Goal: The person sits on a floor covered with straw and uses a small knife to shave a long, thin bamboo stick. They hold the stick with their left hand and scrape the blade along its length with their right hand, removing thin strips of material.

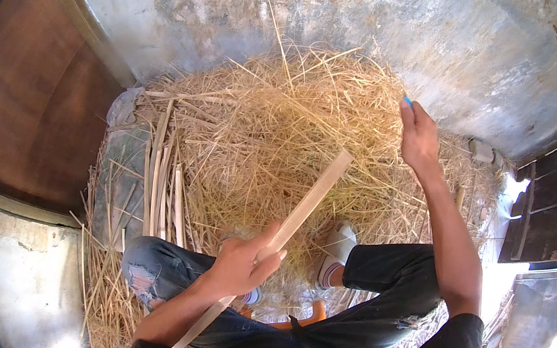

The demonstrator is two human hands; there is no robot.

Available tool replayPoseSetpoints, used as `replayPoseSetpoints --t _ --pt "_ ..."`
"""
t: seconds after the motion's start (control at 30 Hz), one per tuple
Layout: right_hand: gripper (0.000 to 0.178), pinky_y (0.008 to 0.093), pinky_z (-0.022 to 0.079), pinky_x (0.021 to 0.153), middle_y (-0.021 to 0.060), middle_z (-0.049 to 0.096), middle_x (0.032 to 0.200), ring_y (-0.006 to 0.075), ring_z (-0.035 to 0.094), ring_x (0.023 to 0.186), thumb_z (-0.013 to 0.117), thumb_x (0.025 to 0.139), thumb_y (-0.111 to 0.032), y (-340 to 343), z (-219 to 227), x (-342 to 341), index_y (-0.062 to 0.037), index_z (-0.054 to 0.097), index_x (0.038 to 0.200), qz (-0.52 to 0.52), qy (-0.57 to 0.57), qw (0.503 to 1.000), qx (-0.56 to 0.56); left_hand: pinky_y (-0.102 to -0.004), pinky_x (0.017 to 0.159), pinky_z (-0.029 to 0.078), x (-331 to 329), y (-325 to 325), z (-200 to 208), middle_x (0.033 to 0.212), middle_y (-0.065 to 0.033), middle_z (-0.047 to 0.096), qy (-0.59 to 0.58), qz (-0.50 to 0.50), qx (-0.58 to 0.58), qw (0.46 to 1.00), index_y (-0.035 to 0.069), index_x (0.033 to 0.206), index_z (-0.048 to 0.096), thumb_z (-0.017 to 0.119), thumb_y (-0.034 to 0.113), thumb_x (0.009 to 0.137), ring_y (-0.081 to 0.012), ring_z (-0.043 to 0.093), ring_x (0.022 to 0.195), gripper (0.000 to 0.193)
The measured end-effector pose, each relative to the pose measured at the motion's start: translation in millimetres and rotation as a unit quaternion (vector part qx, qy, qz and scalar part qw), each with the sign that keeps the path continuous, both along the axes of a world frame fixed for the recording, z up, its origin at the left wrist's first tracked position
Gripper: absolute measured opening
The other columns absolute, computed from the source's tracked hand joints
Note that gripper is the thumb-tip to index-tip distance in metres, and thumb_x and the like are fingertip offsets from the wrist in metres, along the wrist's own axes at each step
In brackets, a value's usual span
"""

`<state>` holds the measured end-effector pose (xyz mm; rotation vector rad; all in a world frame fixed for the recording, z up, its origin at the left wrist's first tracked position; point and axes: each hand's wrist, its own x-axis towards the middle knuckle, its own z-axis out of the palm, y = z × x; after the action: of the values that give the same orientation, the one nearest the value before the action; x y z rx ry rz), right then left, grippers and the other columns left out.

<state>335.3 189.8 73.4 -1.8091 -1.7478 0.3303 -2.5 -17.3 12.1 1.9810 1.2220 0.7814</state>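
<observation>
The left hand [244, 263] is clenched around a long flat wooden slat [309, 202] whose axis runs up and rightward over the straw pile [278, 124], its far tip nearest the raised right hand [417, 136], which pinches a small blue object [407, 101] above the straw

My head-worn fisheye camera is looking steeply down from close above, facing forward over my knees toward the loose golden straw heap [284, 132] against the grey plastered wall [419, 37].
</observation>
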Motion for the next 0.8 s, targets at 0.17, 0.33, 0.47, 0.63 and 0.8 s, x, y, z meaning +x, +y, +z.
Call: replayPoseSetpoints --t 0.17,0.33,0.47,0.63,0.8 --pt "0.043 0.0454 0.042 0.053 0.0137 0.056 0.062 0.0274 0.052 0.053 0.044 0.108 -0.042 -50.5 1.3 -25.7 -0.0030 0.054 0.092 0.124 0.032 0.991 -0.046 -0.0266 0.054 0.044 -1.3 8.1 2.7 0.068 -0.0053 0.054 -0.060 0.046 -0.078 0.994 -0.002 0.147 0.049 0.070 0.011 0.093 -0.0079 0.052 0.058 0.058" --pt "0.031 0.0541 0.051 0.061 0.0217 0.067 0.075 0.0442 0.067 0.072 0.054 0.102 -0.034 -104.0 -19.8 -91.1 -0.0058 0.053 0.114 0.349 -0.078 0.929 -0.089 -0.0248 0.057 0.041 -0.4 13.1 4.6 0.075 -0.0017 0.057 -0.109 0.054 -0.085 0.989 -0.002 0.149 0.046 0.066 0.007 0.096 -0.0054 0.049 0.064 0.058" --pt "0.031 0.0528 0.045 0.054 0.0197 0.060 0.066 0.0458 0.061 0.060 0.055 0.102 -0.036 -103.5 -17.3 -103.8 -0.0056 0.054 0.107 0.372 -0.014 0.927 -0.041 -0.0258 0.056 0.043 -2.2 17.4 -6.8 0.076 -0.0047 0.060 -0.150 0.053 -0.079 0.984 -0.002 0.149 0.045 0.067 0.009 0.095 -0.0065 0.052 0.062 0.059" --pt "0.038 0.0501 0.044 0.054 0.0193 0.059 0.064 0.0424 0.060 0.056 0.054 0.104 -0.041 -71.2 -19.7 -86.2 -0.0034 0.054 0.097 0.284 -0.020 0.958 -0.030 -0.0262 0.056 0.043 -1.8 20.1 -13.7 0.076 -0.0068 0.059 -0.144 0.046 -0.083 0.985 -0.002 0.149 0.046 0.067 0.010 0.096 -0.0079 0.052 0.060 0.059" --pt "0.048 0.0482 0.049 0.058 0.0192 0.059 0.063 0.0356 0.062 0.057 0.046 0.107 -0.043 -23.5 -16.7 -40.6 0.0024 0.057 0.095 0.053 0.058 0.995 -0.061 -0.0308 0.060 0.050 4.2 5.0 9.1 0.082 -0.0175 0.067 -0.069 -0.022 -0.078 0.994 -0.002 0.148 0.046 0.070 0.014 0.094 -0.0187 0.066 0.061 0.061"
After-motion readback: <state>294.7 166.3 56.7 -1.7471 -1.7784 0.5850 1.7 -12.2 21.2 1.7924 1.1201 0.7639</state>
